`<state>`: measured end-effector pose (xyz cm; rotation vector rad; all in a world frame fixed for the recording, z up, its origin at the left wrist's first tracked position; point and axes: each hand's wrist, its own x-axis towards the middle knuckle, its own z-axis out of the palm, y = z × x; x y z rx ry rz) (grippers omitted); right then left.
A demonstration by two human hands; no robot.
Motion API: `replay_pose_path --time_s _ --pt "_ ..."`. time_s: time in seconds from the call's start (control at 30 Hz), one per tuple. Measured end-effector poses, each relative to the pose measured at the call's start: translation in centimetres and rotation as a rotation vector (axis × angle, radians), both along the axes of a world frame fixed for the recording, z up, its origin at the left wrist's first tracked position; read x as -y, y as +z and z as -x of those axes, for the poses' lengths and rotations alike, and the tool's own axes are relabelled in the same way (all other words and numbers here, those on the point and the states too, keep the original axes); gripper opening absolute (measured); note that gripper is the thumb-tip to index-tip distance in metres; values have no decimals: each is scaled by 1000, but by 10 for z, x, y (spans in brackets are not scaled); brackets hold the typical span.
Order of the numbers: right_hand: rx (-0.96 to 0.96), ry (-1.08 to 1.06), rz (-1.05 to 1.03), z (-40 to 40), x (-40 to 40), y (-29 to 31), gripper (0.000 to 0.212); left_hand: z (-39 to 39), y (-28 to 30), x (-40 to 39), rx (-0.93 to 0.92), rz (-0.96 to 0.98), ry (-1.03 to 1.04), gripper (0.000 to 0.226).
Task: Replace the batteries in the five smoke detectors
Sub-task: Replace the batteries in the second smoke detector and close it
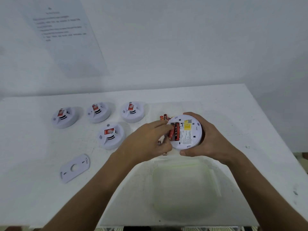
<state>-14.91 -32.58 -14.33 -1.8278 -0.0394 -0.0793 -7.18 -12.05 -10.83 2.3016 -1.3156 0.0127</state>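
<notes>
- The right hand (206,139) cups the open smoke detector (185,131) back-up above the tabletop (233,114).
- The left hand (148,140) seems to pinch a red battery (171,133) at its compartment; a second battery (177,131) lies seated.
- Left of it, four detectors (110,135) look untouched; its backplate (75,168) lies off.
</notes>
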Motion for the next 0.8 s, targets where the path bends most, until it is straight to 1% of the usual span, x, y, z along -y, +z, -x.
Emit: replay_pose_path --time_s 0.07,0.17,0.2,0.27,0.33,0.37,0.4,0.5,0.53,0.57,0.63,0.7,0.77,0.8 --pt "16 -17 -1 1 4 -1 92 1 -5 4 -109 77 14 28" --pt "26 -21 8 0 10 0 93 -5 -2 8 -275 104 152 41" --pt "29 -24 12 0 12 0 93 -7 -1 11 -297 103 188 41" --pt "45 -42 20 -1 15 0 94 -7 3 15 -297 111 210 29" --pt "66 -62 39 -2 17 -1 93 -3 5 19 -276 148 219 15" --pt "72 -65 48 -2 19 -1 92 -2 5 20 -279 176 244 12" --pt "73 -69 53 -1 21 -2 92 -2 5 20 -311 216 291 11" --pt "65 -99 55 4 29 -4 95 -6 8 16 -520 395 448 8" --pt "60 -110 49 6 32 -5 96 -8 7 13 -545 401 468 8" --pt "53 -120 40 8 35 -6 97 -10 7 11 -555 356 460 9" --pt "40 -130 39 12 40 -9 97 -10 3 9 -546 186 378 10" --pt "20 -130 49 14 42 -11 97 -11 -6 10 -455 -8 307 16" --pt "11 -128 55 14 42 -13 96 -14 -16 12 -352 -181 304 9" --pt "10 -127 54 14 42 -14 97 -15 -20 14 -307 -249 316 14"
